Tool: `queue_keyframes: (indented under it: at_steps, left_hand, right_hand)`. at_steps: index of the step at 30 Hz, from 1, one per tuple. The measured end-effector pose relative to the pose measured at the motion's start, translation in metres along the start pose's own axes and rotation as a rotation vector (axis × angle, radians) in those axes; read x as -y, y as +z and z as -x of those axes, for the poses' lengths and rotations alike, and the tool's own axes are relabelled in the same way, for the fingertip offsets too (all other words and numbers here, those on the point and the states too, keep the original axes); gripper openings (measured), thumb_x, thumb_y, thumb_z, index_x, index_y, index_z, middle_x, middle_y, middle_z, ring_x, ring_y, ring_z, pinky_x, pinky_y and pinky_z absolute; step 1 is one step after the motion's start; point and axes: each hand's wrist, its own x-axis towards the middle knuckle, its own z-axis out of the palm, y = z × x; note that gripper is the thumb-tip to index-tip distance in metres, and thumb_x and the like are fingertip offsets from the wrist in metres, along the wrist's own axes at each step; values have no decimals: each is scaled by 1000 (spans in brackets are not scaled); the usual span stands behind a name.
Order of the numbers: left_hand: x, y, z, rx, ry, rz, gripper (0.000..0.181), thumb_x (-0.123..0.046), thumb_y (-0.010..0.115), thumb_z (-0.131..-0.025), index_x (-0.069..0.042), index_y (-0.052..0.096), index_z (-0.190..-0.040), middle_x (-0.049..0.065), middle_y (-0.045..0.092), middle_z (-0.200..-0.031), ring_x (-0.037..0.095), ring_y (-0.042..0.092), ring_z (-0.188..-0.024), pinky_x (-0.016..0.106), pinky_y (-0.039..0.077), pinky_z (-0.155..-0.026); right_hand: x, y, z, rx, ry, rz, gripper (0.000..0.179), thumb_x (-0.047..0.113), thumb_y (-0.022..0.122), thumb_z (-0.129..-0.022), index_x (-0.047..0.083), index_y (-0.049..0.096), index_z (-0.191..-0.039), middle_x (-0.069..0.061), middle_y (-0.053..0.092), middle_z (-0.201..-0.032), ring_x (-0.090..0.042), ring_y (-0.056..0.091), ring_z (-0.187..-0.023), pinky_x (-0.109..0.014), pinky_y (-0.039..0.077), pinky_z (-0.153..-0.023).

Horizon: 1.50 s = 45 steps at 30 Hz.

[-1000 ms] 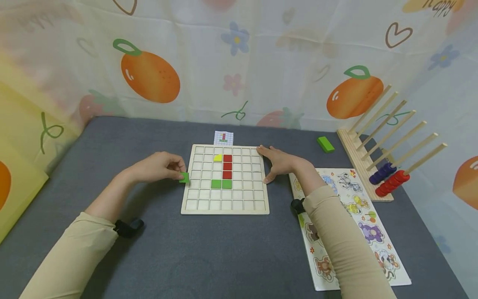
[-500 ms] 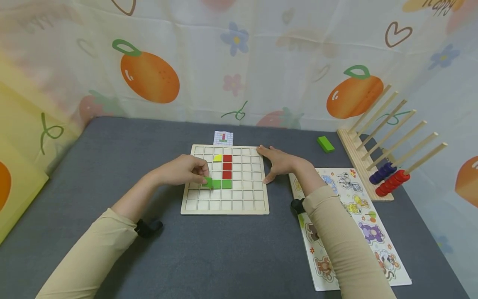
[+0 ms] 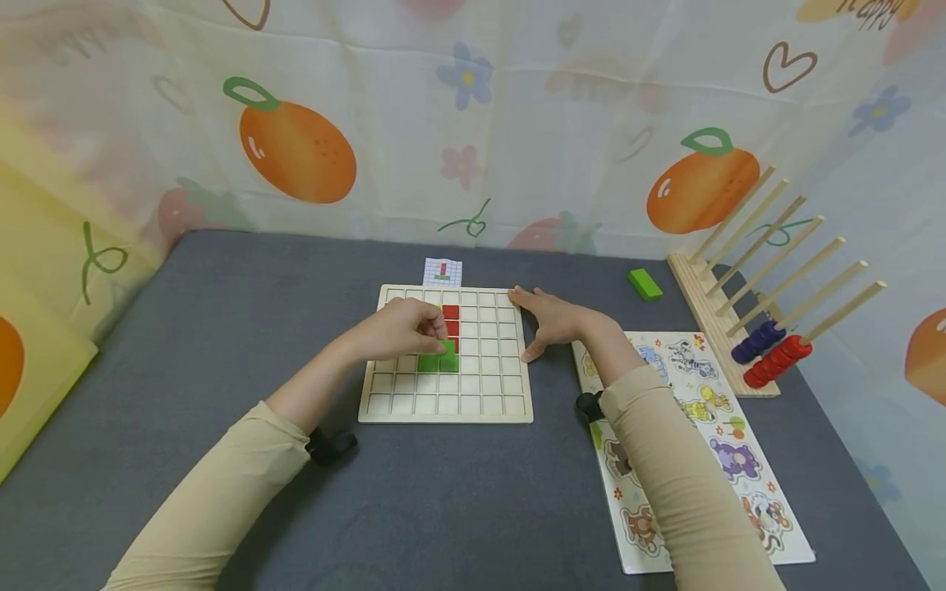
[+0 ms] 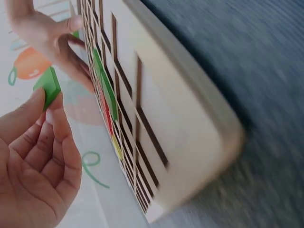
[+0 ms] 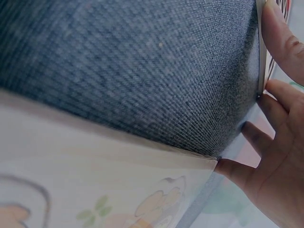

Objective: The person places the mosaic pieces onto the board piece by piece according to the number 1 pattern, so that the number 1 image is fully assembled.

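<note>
Between thumb and forefinger my left hand (image 3: 402, 330) pinches a small green square tile (image 4: 52, 89), held above the middle of a wooden grid board (image 3: 491, 408). Beneath it, two green tiles (image 4: 108, 92) lie side by side in the grid. Red tiles (image 3: 451, 313) run up one column from there, and a yellow tile (image 4: 117, 147) lies near the top, mostly covered by the hand in the head view. My right hand (image 3: 556, 318) rests at the board's right edge, fingers at the upper corner and thumb lower on the side.
A small printed pattern card (image 3: 443, 272) lies behind the board. Farther right are a green block (image 3: 645, 285), a wooden peg stand (image 3: 727, 336) with blue and red rings, and an animal picture board (image 3: 643, 562) partly under the right forearm.
My left hand has carried the green tile rightward from the board's left edge to above the tiles in the middle. The right hand has stayed where it was.
</note>
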Motion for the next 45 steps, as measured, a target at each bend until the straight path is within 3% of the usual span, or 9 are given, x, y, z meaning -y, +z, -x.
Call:
queue_keyframes:
  at_steps: [6, 17, 26, 32, 45]
  left_hand:
    - [-10, 10, -11, -27, -30, 5, 7, -12, 73, -85, -9, 68, -87, 1, 68, -77, 11, 58, -72, 25, 45, -70]
    - [-15, 30, -25, -33, -36, -89, 7, -12, 73, -86, -10, 69, -81, 1, 68, -75, 9, 56, -70, 25, 44, -74]
    - [-18, 36, -25, -28, -75, -100, 8, -11, 73, -87, -9, 69, -80, 2, 67, -75, 12, 53, -71, 24, 43, -71]
    - [-17, 38, -26, -26, -78, -145, 10, -12, 73, -87, -10, 69, -79, 3, 70, -79, 12, 55, -73, 25, 44, -72]
    - [-15, 41, -27, -35, -84, -155, 9, -12, 73, -87, -10, 70, -79, 3, 71, -79, 12, 56, -71, 25, 45, -70]
  right_hand:
    - [0, -1, 0, 5, 4, -4, 110, 24, 82, -80, 18, 7, -160, -6, -4, -169, -35, -10, -156, -61, 7, -123]
    - [-1, 0, -2, 2, 19, 11, 111, 26, 82, -79, 19, 6, -160, -5, -4, -169, -34, -9, -156, -59, 6, -124]
    - [0, -1, -1, -2, 19, 8, 111, 27, 82, -79, 18, 7, -160, -5, -2, -169, -35, -9, -156, -60, 5, -124]
    - [0, 0, -1, 6, 25, 14, 110, 26, 82, -80, 19, 6, -160, -3, -4, -169, -34, -9, -156, -60, 5, -124]
    - [0, -1, -1, 11, 24, 5, 110, 26, 82, -80, 19, 6, -160, -4, -4, -169, -35, -10, -156, -61, 6, -123]
